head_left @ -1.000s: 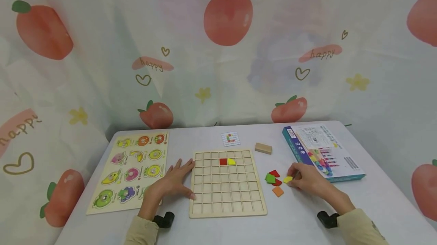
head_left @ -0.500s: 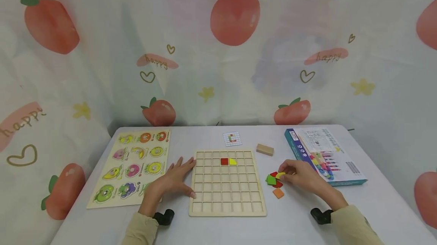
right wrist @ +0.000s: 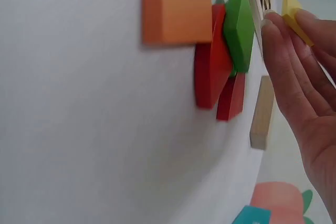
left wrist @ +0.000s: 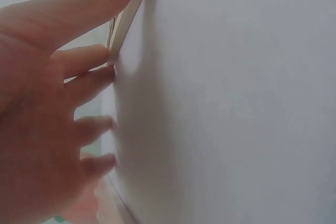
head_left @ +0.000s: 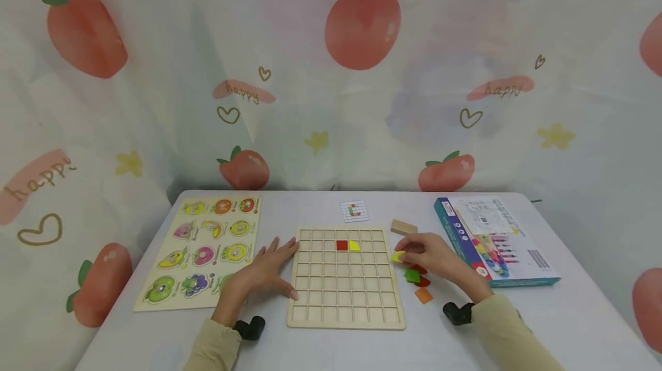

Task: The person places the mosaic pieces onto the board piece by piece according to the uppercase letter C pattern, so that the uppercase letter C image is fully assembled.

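My left hand [head_left: 264,273] rests at the left edge of a wooden grid board [head_left: 331,296], fingers spread, with fingertips and thumb against its side. A red square tile [head_left: 342,245] and a yellow quarter-round tile [head_left: 354,245] sit side by side in the board's second row. Between thumb and fingers, my right hand [head_left: 431,253] pinches another yellow tile [right wrist: 295,17], held up near the board's right edge. Under that hand lies a small pile: green tiles [right wrist: 239,30], red tiles [right wrist: 212,66] and an orange square tile [head_left: 423,294].
Behind the board lies a pattern card [head_left: 354,211], with a wooden block [head_left: 404,227] to its right. A fruit puzzle board [head_left: 199,244] lies at the left. The flat box [head_left: 499,239] occupies the right back of the table.
My right hand has carried the yellow tile leftward from beside the pile to the board's right edge. The left hand stays in place at the board. The head view has shifted slightly.
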